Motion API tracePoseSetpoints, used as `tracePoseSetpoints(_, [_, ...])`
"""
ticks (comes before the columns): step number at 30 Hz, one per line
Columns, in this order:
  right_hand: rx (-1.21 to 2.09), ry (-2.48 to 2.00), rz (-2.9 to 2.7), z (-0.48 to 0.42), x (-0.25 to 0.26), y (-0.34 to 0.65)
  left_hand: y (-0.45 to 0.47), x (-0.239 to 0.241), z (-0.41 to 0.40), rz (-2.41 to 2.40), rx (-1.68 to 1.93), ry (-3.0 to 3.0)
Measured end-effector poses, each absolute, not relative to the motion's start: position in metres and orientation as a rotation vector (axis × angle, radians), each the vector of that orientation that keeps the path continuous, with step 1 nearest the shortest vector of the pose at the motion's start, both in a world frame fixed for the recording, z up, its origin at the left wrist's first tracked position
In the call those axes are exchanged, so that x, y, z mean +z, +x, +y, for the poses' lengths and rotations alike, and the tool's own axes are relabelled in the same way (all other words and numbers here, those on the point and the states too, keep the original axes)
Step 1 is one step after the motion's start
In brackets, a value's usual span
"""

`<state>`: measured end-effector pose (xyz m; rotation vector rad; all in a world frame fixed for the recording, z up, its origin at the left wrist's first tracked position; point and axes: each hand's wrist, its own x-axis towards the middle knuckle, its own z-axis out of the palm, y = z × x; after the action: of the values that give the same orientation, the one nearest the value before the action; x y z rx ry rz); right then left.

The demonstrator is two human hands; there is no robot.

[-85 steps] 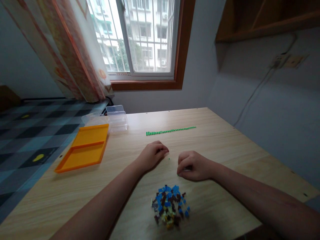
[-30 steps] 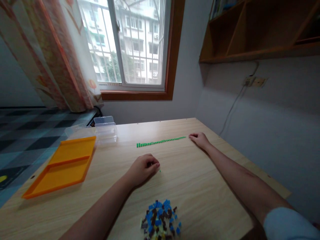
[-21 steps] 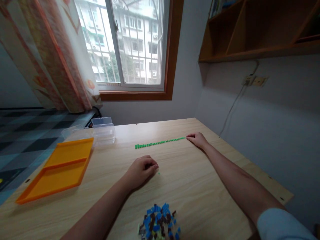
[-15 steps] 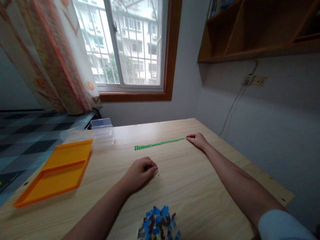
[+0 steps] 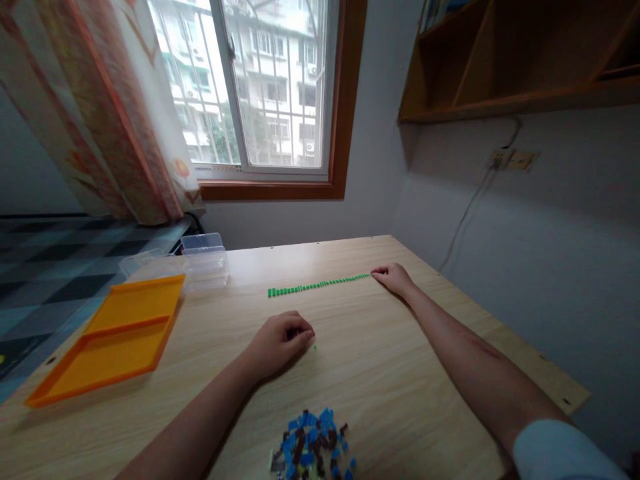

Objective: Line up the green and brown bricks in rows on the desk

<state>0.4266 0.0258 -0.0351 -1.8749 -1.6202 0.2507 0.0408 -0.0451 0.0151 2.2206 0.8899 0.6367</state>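
Observation:
A row of small green toy bricks [image 5: 320, 286] runs slantwise across the table, its bricks shrinking in view toward the right. My right hand [image 5: 395, 277] rests at that right end, thumb and forefinger pinched at the last brick. Whatever lies between those fingertips is too small to make out. Nearer to me, my left hand [image 5: 285, 340] rests on the table with its fingers curled and the thumb pressed to the forefinger. Its inside is hidden. Just by its fingertips lies a tiny green piece [image 5: 315, 347]. A pile of blue and dark brown bricks [image 5: 310, 443] is at the bottom.
An orange two-part tray [image 5: 125, 323] lies on the left of the wooden table [image 5: 400, 373]. Behind it are clear plastic boxes [image 5: 205, 260]. A window [image 5: 280, 100] is ahead, and a wooden shelf [image 5: 450, 110] hangs on the right wall above a socket [image 5: 515, 160].
The view has shifted very slightly. Both hands, the green row and the pile otherwise keep their places.

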Motion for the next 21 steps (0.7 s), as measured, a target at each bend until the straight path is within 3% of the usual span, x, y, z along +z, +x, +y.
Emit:
tracePoseSetpoints(16, [0.279, -1.736, -1.505, 0.020, -0.032, 0.427, 0.040, 0.013, -0.042, 0.887, 0.654, 2.218])
tracePoseSetpoints(21, [0.274, -1.579, -1.556, -0.003, -0.012, 0.387, 0.038, 0.013, -0.039, 0.908, 0.704, 2.153])
